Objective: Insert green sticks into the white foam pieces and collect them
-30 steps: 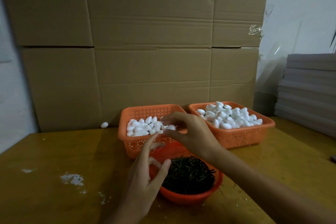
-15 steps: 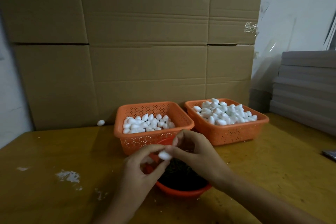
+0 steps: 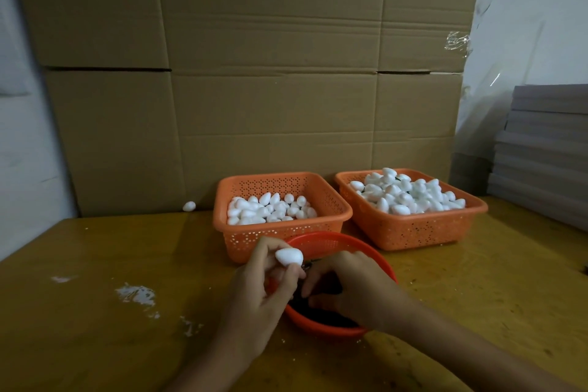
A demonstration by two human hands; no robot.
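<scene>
Right hand (image 3: 356,289) covers the bowl (image 3: 327,237); left hand (image 3: 261,291) pinches foam piece (image 3: 289,256).

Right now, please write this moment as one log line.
left hand: holds foam piece | right hand: in red bowl | right grip: unclear

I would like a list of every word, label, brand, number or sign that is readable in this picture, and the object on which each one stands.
No readable text anywhere in this view.
Cardboard boxes: plain, no print seen.
Left basket, right basket, round bowl: no labels.
Foam piece held in the left hand: blank.
Grey stack: no marks visible.
</scene>
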